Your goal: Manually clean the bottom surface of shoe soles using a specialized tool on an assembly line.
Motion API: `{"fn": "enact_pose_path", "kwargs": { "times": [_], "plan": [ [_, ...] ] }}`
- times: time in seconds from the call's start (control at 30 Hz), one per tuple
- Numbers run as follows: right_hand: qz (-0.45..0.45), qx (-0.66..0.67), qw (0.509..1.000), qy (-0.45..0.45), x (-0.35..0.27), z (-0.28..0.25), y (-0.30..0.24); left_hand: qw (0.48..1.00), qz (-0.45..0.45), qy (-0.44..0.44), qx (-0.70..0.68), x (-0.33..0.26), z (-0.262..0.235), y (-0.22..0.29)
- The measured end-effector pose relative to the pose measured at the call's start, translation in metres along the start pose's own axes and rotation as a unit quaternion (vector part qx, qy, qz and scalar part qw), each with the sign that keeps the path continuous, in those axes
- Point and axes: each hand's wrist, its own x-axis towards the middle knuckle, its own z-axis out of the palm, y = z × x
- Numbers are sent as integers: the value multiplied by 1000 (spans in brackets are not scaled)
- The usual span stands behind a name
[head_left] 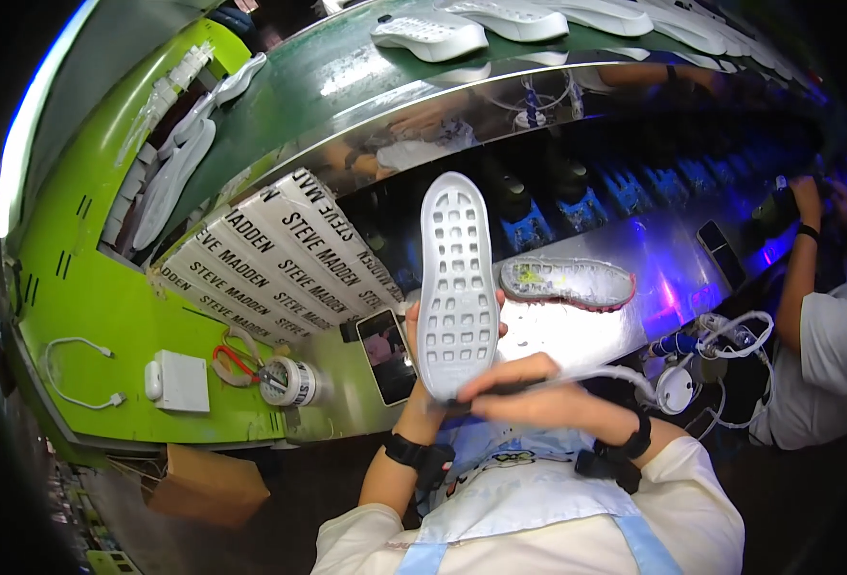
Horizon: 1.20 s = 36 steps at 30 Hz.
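A white shoe sole (457, 287) with rows of square recesses stands lengthwise in front of me. My left hand (412, 328) grips it from behind, its fingers showing at both side edges. At the sole's near end, my right hand (529, 402) is closed around a slim dark tool (500, 389), whose tip is at the sole's rim. A pale hose (610, 372) runs rightward from that hand. Just beyond, on the brightly lit metal bench (548, 331), lies a second sole (567, 284), grey and clear-looking with a reddish edge.
A printed shoebox (280, 254) leans left of the sole, near a phone (385, 356) and a round white tub (289, 381). Scissors (237, 359) and a white case (182, 381) lie on the green table. More soles (433, 36) line a green belt (347, 81). A co-worker (816, 355) works at right.
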Motion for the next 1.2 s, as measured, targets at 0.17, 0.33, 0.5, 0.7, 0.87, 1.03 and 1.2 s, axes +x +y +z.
{"fn": "enact_pose_path", "kwargs": {
  "times": [0.17,0.33,0.5,0.7,0.87,1.03,1.2],
  "plan": [
    [-11,-105,994,-22,-7,-1,7,992,-67,-105,-24,19,-8,13],
    [9,57,989,134,-2,-6,4,980,-148,-126,-50,23,-9,21],
    [44,-16,999,11,-4,-23,-9,980,-159,-120,5,24,-2,17],
    [-25,-151,985,-83,-4,-38,-25,974,-210,-79,45,31,12,9],
    [-206,-231,944,-118,4,-39,-27,953,-303,-5,15,37,8,9],
    [-220,-188,956,-52,0,-47,-38,870,-374,148,286,42,22,13],
    [-70,-300,936,-169,-23,-86,-29,848,-329,172,378,34,49,5]
  ]
}}
